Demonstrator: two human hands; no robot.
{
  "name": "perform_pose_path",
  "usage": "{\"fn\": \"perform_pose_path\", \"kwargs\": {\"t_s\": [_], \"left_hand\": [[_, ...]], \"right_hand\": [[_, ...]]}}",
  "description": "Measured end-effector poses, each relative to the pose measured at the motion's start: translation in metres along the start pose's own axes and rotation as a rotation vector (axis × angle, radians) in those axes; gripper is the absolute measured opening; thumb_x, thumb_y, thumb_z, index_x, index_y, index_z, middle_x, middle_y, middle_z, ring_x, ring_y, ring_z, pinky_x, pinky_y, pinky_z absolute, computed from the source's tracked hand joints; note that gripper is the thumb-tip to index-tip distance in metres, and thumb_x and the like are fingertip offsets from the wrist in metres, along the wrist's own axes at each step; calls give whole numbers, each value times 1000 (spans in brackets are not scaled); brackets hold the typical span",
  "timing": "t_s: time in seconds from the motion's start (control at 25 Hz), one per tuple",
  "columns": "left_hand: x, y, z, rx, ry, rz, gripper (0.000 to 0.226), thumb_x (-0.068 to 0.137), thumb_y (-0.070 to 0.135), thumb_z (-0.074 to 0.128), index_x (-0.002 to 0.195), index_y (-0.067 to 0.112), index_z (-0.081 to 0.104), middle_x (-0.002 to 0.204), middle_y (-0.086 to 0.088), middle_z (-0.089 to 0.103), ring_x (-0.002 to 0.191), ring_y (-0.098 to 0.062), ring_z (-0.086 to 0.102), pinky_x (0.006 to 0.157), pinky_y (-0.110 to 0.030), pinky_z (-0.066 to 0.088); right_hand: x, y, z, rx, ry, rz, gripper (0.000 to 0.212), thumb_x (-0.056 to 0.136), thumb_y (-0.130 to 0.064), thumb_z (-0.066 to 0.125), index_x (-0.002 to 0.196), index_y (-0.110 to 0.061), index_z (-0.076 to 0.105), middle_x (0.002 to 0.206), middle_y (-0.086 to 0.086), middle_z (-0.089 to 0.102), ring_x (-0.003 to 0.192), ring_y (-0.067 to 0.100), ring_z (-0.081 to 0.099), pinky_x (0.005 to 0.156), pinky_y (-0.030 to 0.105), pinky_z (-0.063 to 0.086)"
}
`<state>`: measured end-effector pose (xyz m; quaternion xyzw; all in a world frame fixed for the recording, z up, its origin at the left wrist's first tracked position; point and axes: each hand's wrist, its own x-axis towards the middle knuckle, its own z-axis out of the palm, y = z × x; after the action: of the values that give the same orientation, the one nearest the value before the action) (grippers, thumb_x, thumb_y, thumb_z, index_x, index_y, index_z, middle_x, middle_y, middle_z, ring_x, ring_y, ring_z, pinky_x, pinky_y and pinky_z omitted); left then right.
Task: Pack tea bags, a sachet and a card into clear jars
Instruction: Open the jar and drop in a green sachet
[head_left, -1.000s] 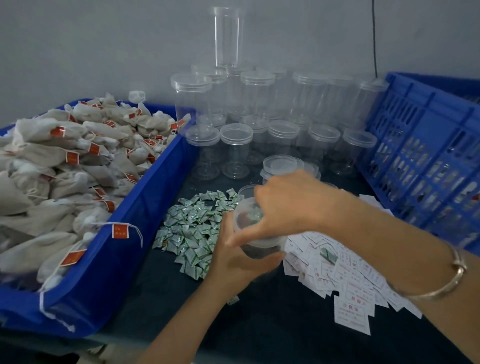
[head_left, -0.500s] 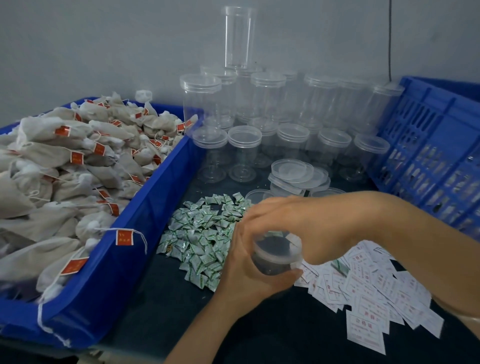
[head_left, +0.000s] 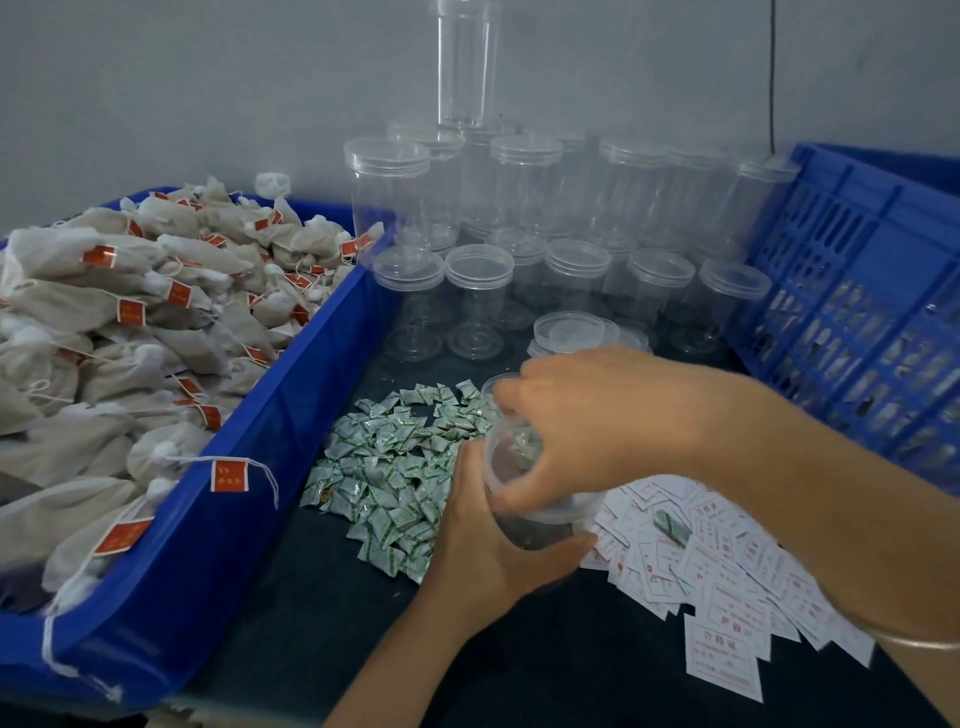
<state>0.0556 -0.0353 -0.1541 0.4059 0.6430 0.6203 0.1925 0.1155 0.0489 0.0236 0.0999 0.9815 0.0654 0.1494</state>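
Note:
My left hand (head_left: 485, 535) grips a clear jar (head_left: 524, 530) from below, tilted toward me over the dark table. My right hand (head_left: 587, 426) curls over the jar's clear lid (head_left: 511, 457) and holds it by the rim. Dark contents show through the jar wall. A pile of green-and-white sachets (head_left: 395, 467) lies just left of the jar. White cards (head_left: 727, 577) with red print are spread to its right. Cloth tea bags (head_left: 130, 338) with red tags fill a blue bin (head_left: 249, 499) on the left.
Several empty clear jars (head_left: 519, 223) with lids are stacked against the grey wall at the back. Loose lids (head_left: 569, 330) lie just behind my hands. A blue slatted crate (head_left: 857, 312) stands on the right. A bangle (head_left: 914, 642) circles my right wrist.
The jar has tipped more toward me and my right hand has turned on its lid. The view has shifted slightly, with both hands staying on the jar.

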Motion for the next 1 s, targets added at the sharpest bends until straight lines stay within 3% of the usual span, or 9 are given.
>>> {"fn": "perform_pose_path", "kwargs": {"t_s": [0.08, 0.16, 0.32, 0.4, 0.48, 0.68, 0.8, 0.92, 1.0], "left_hand": [[1, 1, -1, -5, -4, 4, 95, 53, 43, 90, 132, 37, 37, 128, 6, 55, 118, -12, 56, 94, -34, 52], [1, 0, 0, 9, -14, 6, 95, 54, 45, 90, 132, 32, 38, 127, 6, 55, 117, -14, 57, 92, -40, 52], [-1, 0, 1, -12, 11, 3, 88, 53, 45, 91, 125, 38, 41, 119, 12, 57, 112, -11, 59, 89, -34, 54], [-2, -1, 2, -3, 9, 1, 92, 52, 45, 90, 128, 42, 37, 123, 8, 57, 114, -10, 58, 90, -34, 54], [-1, 1, 2, 51, 25, -8, 96, 52, 47, 87, 128, 54, 30, 127, 12, 54, 116, -2, 55, 89, -26, 53], [-2, 1, 1, -14, 23, 8, 77, 55, 42, 89, 119, 44, 45, 114, 15, 60, 107, -9, 62, 77, -16, 52], [0, 2, 3, 13, 37, 9, 93, 53, 40, 88, 127, 48, 32, 118, 22, 56, 109, 2, 59, 77, -13, 52], [1, 3, 2, 11, 13, 24, 90, 56, 37, 90, 122, 59, 33, 121, 23, 53, 113, 1, 57, 84, -27, 56], [0, 5, 0, 1, 14, 33, 76, 56, 41, 89, 114, 57, 44, 119, 10, 58, 110, -10, 60, 85, -36, 57]], "right_hand": [[-6, 8, -10, 201, -192, -101, 59, 80, -47, 76, 129, -36, 44, 125, -10, 38, 107, 12, 48, 68, 26, 47], [-14, 7, -11, 240, -160, -63, 77, 77, -63, 73, 140, -40, 36, 138, -16, 26, 114, 6, 41, 75, 22, 46], [-9, 1, 2, -32, -95, 140, 56, 90, -76, 37, 108, -23, 37, 92, -4, 42, 85, 21, 49, 60, 31, 34], [-11, 4, -4, 132, -248, 26, 40, 94, -56, 57, 120, -32, 39, 118, 0, 41, 104, 21, 51, 76, 32, 46], [-17, 5, -16, 199, -327, -103, 70, 84, -48, 74, 140, -50, 32, 155, -11, 14, 139, 18, 29, 100, 40, 46], [-1, -11, 10, -111, -94, 85, 67, 92, -70, 44, 143, -27, 35, 128, 10, 44, 89, 24, 40, 71, 36, 34], [-8, -1, -2, 124, -245, -93, 86, 85, -32, 73, 145, -57, 18, 130, 0, 26, 104, 15, 37, 80, 37, 49], [-11, 0, -2, 126, -184, -35, 97, 79, -61, 73, 150, -54, 7, 154, -4, 8, 132, 21, 33, 89, 42, 49], [-5, -6, 14, -38, -79, 95, 85, 86, -77, 47, 153, -32, 19, 141, 13, 33, 107, 30, 50, 75, 38, 40]]}}
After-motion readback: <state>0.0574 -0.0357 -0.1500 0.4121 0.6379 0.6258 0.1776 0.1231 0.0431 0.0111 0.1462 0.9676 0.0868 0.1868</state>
